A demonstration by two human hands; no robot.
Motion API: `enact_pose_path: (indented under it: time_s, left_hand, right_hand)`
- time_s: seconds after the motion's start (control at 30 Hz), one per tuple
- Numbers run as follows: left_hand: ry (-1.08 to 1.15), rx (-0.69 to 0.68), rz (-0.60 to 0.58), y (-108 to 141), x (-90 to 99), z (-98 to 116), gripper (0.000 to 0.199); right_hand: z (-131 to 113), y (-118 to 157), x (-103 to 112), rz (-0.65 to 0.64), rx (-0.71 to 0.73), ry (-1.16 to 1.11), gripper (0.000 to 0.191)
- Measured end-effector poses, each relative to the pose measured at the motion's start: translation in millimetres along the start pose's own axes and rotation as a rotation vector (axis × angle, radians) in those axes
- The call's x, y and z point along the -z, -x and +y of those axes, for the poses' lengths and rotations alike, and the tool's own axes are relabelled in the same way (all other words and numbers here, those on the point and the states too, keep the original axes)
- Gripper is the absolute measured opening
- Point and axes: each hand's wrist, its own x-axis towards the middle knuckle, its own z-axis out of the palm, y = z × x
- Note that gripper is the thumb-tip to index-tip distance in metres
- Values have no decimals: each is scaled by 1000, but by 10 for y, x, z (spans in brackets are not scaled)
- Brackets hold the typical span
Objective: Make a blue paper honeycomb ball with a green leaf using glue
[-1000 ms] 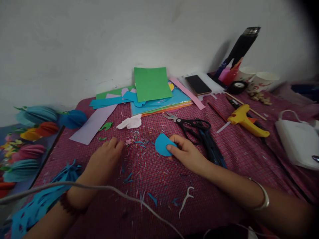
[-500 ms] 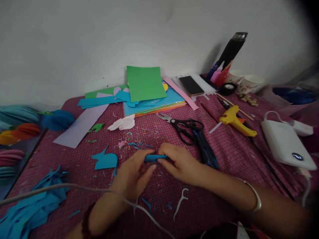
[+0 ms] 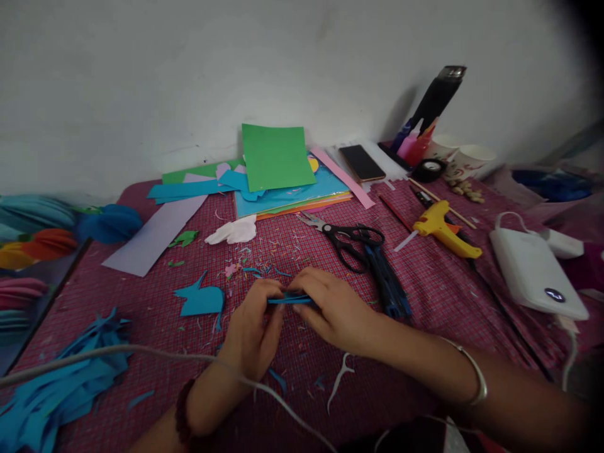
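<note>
Between my two hands is a thin folded piece of blue paper (image 3: 290,299), seen nearly edge-on just above the table. My left hand (image 3: 252,324) pinches its left end between thumb and fingers. The right end is gripped by my right hand (image 3: 333,308), fingers over the top and thumb underneath. A blue paper cutout (image 3: 202,300) lies left of my left hand. Black-handled scissors (image 3: 346,239) and a dark blue stapler-like tool (image 3: 387,283) rest beyond my right hand. A white floss pick (image 3: 340,380) is on the cloth nearer me.
Paper scraps (image 3: 259,261) litter the checked tablecloth (image 3: 155,333). A yellow glue gun (image 3: 446,229), a white power bank (image 3: 535,274) and a phone (image 3: 362,163) lie right. Coloured paper sheets (image 3: 278,157) are at the back. A grey cable (image 3: 189,357) crosses over my left forearm.
The blue paper has tilted to a thinner, more edge-on angle, its layers showing slightly apart. My hands have shifted their grip a little and stay close together.
</note>
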Motion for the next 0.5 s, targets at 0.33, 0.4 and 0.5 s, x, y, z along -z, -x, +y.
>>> enact_pose_path:
  time_s: [0.33,0.4,0.5]
  left_hand:
    - [-429,-42,-290,32,479,-36,37]
    - [-572,13,-421,53,783,-112,28]
    - [-756,110,-557,108,1112,-267,32]
  right_hand:
    - [237,-39,-71,136,-191,-255,10]
    - [326,-65,-78,159,-226,-298,18]
    - [413,-99,-78,179,-270,-283,34]
